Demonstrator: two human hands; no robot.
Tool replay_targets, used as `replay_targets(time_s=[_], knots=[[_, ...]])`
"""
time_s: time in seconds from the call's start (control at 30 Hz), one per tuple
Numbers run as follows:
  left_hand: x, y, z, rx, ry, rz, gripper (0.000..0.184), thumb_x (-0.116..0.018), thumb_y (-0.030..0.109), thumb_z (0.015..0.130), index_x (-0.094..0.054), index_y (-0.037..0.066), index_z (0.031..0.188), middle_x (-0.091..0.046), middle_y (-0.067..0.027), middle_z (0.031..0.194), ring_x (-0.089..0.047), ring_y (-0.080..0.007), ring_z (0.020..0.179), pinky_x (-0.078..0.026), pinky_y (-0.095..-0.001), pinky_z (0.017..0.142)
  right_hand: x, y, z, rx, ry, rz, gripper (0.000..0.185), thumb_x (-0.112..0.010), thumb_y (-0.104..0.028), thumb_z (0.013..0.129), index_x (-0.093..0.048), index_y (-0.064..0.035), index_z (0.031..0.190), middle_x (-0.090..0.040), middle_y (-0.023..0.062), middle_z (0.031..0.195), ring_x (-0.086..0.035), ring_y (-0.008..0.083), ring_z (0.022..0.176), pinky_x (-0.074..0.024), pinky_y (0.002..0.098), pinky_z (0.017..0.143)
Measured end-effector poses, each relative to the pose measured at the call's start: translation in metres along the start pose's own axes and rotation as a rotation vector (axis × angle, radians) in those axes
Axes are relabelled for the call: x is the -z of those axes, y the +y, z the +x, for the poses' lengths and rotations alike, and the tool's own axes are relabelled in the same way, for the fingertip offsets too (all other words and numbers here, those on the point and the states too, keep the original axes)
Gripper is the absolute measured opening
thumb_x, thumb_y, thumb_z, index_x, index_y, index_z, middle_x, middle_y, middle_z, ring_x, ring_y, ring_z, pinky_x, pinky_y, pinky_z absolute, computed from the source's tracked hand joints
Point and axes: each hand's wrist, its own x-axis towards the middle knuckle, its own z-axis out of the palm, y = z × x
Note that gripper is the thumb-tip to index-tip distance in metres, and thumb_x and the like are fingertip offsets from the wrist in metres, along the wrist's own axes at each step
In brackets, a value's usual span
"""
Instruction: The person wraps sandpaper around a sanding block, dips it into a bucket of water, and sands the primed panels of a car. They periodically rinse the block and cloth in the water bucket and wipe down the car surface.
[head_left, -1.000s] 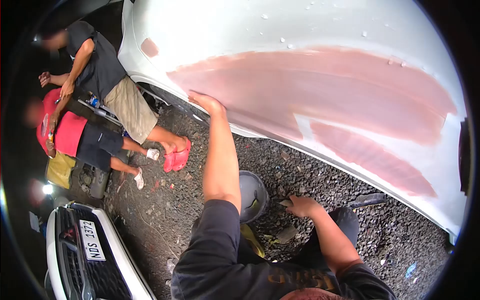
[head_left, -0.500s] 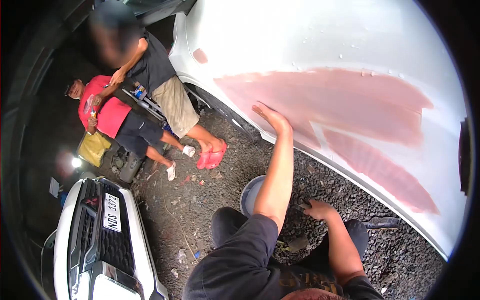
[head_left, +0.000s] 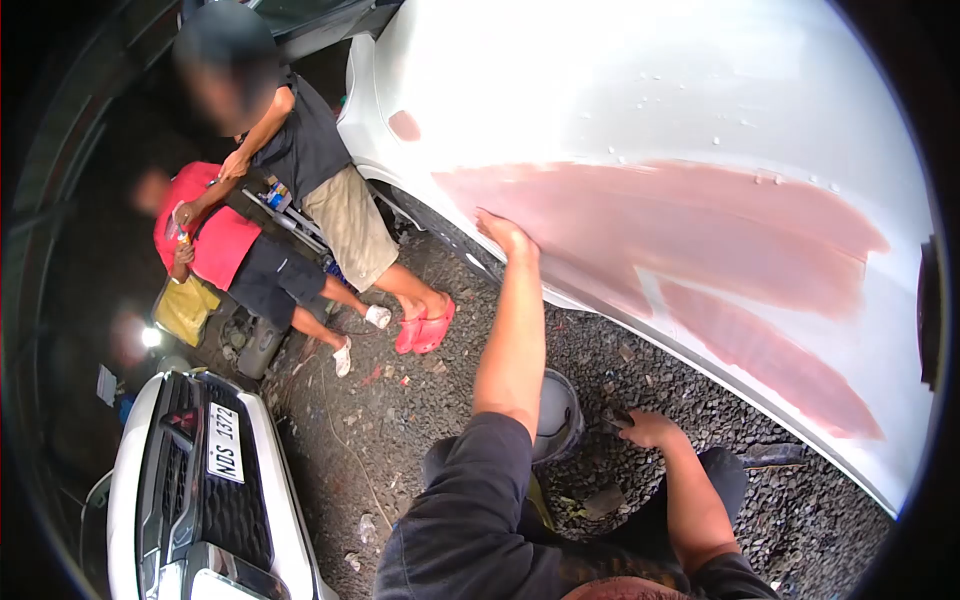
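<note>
A white car body panel (head_left: 560, 80) fills the upper right, with a broad patch of reddish body filler (head_left: 700, 225) along its lower part. My left hand (head_left: 505, 232) lies against the left lower end of that patch, its fingers stretched out and holding nothing. Low over the gravel, my right hand (head_left: 650, 429) is closed round a small dark flat tool (head_left: 618, 414), whose exact kind I cannot make out. Between my arms stands a grey bucket (head_left: 560, 415), partly hidden by my left forearm.
A person in a dark shirt (head_left: 310, 135) and another in a red shirt (head_left: 222, 235) stand at the left. The front of a white vehicle (head_left: 285, 500) is at lower left. Gravel (head_left: 690, 380) covers the ground, with a dark flat piece (head_left: 773, 453) at right.
My left hand has slid left along the filler towards its end, and more of the bucket shows. My right hand has shifted slightly, still holding the small tool.
</note>
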Motion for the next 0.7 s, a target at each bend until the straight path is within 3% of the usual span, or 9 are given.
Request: replay_targets(time_s=[0.03, 0.13, 0.17, 0.23, 0.3, 0.57, 0.6, 0.7], knots=[[0.011, -0.006, 0.025, -0.004, -0.022, -0.025, 0.084, -0.026, 0.059, 0.107, -0.005, -0.002, 0.162, 0.003, -0.0167, 0.171, -0.005, -0.0275, 0.158, -0.01, -0.0412, 0.128, -0.001, 0.002, 0.001, -0.008, 0.007, 0.002, 0.075, -0.063, -0.048, 0.09, -0.048, -0.0003, 0.146, -0.06, 0.0259, 0.139, -0.057, 0.0407, 0.13, -0.0455, 0.0472, 0.107], [-0.006, 0.032, -0.007, 0.046, -0.14, -0.113, 0.077, -0.026, 0.055, 0.109, -0.022, -0.003, 0.158, -0.028, -0.0192, 0.164, -0.038, -0.0331, 0.147, -0.035, -0.0457, 0.12, -0.02, 0.024, 0.014, 0.021, 0.076, -0.001, 0.073, -0.063, -0.048, 0.09, -0.05, -0.0007, 0.144, -0.061, 0.0255, 0.137, -0.058, 0.0411, 0.128, -0.0464, 0.0482, 0.106], [0.001, 0.026, 0.002, 0.035, -0.064, -0.091, 0.074, -0.025, 0.054, 0.109, -0.027, -0.003, 0.156, -0.036, -0.0187, 0.159, -0.045, -0.0337, 0.14, -0.04, -0.0462, 0.116, -0.025, 0.025, 0.007, 0.001, 0.049, -0.008, 0.072, -0.062, -0.048, 0.091, -0.05, -0.001, 0.143, -0.062, 0.0254, 0.136, -0.058, 0.0412, 0.127, -0.0467, 0.0482, 0.105], [0.006, 0.017, 0.007, 0.014, -0.029, -0.05, 0.074, -0.021, 0.057, 0.108, -0.034, 0.0, 0.154, -0.044, -0.0169, 0.155, -0.049, -0.0344, 0.137, -0.042, -0.047, 0.114, -0.012, 0.01, -0.003, -0.038, 0.018, -0.015, 0.07, -0.062, -0.048, 0.091, -0.051, -0.0014, 0.142, -0.063, 0.0253, 0.135, -0.059, 0.0415, 0.126, -0.0471, 0.048, 0.105], [-0.007, 0.025, -0.007, -0.015, -0.118, -0.016, 0.08, -0.013, 0.065, 0.106, -0.04, 0.007, 0.154, -0.045, -0.0142, 0.156, -0.043, -0.0348, 0.142, -0.036, -0.0477, 0.118, -0.011, 0.006, -0.012, -0.002, 0.019, 0.038, 0.069, -0.063, -0.05, 0.09, -0.052, -0.0037, 0.14, -0.064, 0.0274, 0.13, -0.061, 0.0425, 0.122, -0.0485, 0.0482, 0.101], [-0.034, 0.029, -0.068, 0.004, -0.095, -0.009, 0.081, -0.014, 0.067, 0.105, -0.04, 0.007, 0.154, -0.042, -0.0132, 0.158, -0.042, -0.0335, 0.143, -0.035, -0.046, 0.119, 0.01, -0.007, -0.034, -0.025, -0.065, 0.103, 0.069, -0.062, -0.048, 0.092, -0.051, -0.0023, 0.142, -0.065, 0.0257, 0.13, -0.062, 0.0411, 0.121, -0.0481, 0.0482, 0.101], [-0.039, 0.029, -0.076, 0.009, -0.103, -0.01, 0.081, -0.014, 0.067, 0.105, -0.04, 0.007, 0.154, -0.042, -0.0131, 0.158, -0.042, -0.0334, 0.143, -0.034, -0.0457, 0.119, 0.0, 0.001, -0.025, 0.015, 0.014, 0.079, 0.064, -0.063, -0.048, 0.091, -0.053, -0.0033, 0.136, -0.07, 0.0254, 0.115, -0.066, 0.041, 0.111, -0.05, 0.048, 0.094], [-0.047, 0.026, -0.095, 0.0, -0.086, -0.028, 0.081, -0.015, 0.067, 0.105, -0.039, 0.007, 0.154, -0.042, -0.0132, 0.158, -0.041, -0.0327, 0.144, -0.034, -0.0448, 0.119, -0.004, 0.003, -0.021, 0.047, 0.047, 0.053, 0.066, -0.063, -0.048, 0.091, -0.052, -0.0029, 0.138, -0.07, 0.0256, 0.117, -0.066, 0.0406, 0.113, -0.0497, 0.0477, 0.096]])
